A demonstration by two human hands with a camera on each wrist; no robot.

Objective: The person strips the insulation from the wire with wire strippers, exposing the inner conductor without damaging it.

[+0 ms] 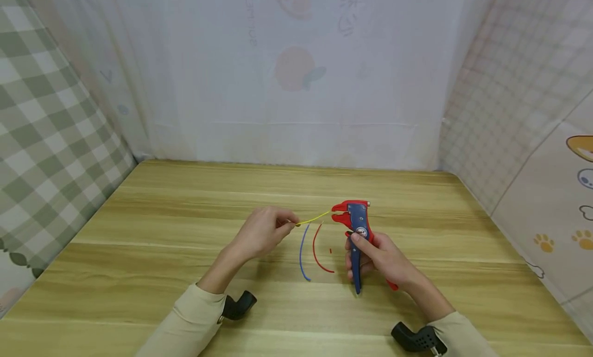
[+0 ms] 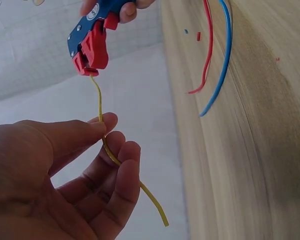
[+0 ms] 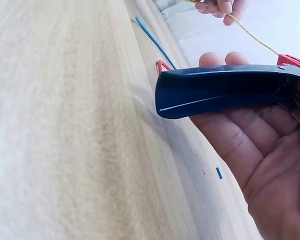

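Observation:
Between thumb and fingertips, my left hand (image 1: 266,232) pinches a yellow wire (image 1: 315,218). One end of this wire reaches the red jaws of a blue and red wire stripper; in the left wrist view the yellow wire (image 2: 100,100) meets the tool's nose, while its other end hangs below the fingers. My right hand (image 1: 382,256) holds the wire stripper (image 1: 359,220) upright above the table, fingers around its handles. Whether the jaws grip the wire I cannot tell. A blue wire (image 1: 301,254) and a red wire (image 1: 315,249) lie curved on the table between the hands.
A small red offcut (image 1: 330,250) lies beside the red wire, and a short blue piece (image 3: 219,173) shows in the right wrist view. The wooden table (image 1: 185,202) ends at a white curtain (image 1: 222,100) behind, with patterned cloths at both sides.

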